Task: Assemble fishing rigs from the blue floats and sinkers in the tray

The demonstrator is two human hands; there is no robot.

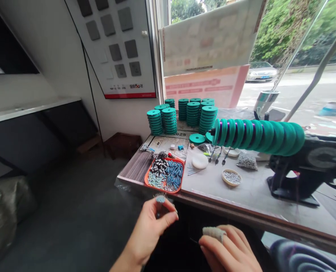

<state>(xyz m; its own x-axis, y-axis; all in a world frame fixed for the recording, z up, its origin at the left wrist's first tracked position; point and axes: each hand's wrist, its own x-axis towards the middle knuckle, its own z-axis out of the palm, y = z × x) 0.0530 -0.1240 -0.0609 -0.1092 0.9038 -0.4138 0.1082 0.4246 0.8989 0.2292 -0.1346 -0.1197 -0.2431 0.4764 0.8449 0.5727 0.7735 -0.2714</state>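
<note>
Left hand [153, 223] pinches small blue piece [160, 199] below table [241, 192] front edge; right hand [227, 249] (fingertip wrapped, probably protection) curled, grasp unclear; orange tray [148, 177] nearby.

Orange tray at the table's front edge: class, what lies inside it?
The orange tray holds dark grey cylinders, blue tubes and pale teal pieces. The pile covers the tray's floor, so anything beneath stays hidden.

A grey table [250, 192] carries stacks of teal discs [185, 113] along its far edge. An orange tray [165, 174] of small blue and grey pieces sits at the near left edge, a small bowl [231, 177], possibly holding beads, mid-surface, and a black stand [295, 181] toward the right edge.
</note>
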